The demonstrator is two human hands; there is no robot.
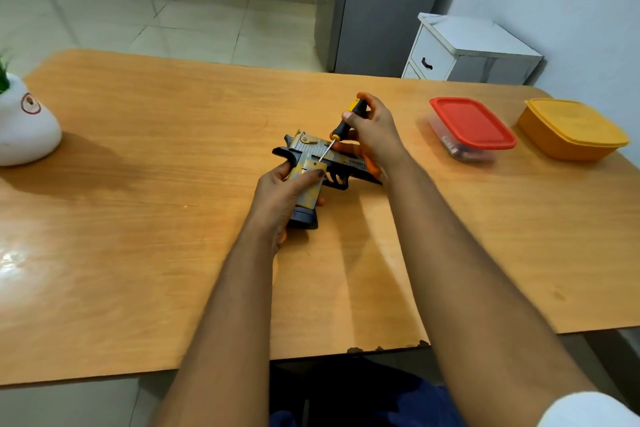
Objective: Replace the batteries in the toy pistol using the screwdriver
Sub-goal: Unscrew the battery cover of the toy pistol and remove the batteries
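The toy pistol [313, 153], tan and silver with a black frame, lies on its side in the middle of the wooden table [138, 218], barrel to the right. My left hand [277, 194] is wrapped around its grip. My right hand [372, 128] holds a screwdriver [346, 120] with a black and yellow handle. The thin metal shaft slants down-left and its tip rests on the upper part of the grip panel. My right wrist hides the barrel's front end. No batteries are visible.
A clear box with a red lid [472, 127] and an orange lidded container [571, 128] stand at the right of the table. A white plant pot [24, 128] sits at the left edge. A white drawer unit [471, 49] stands behind the table.
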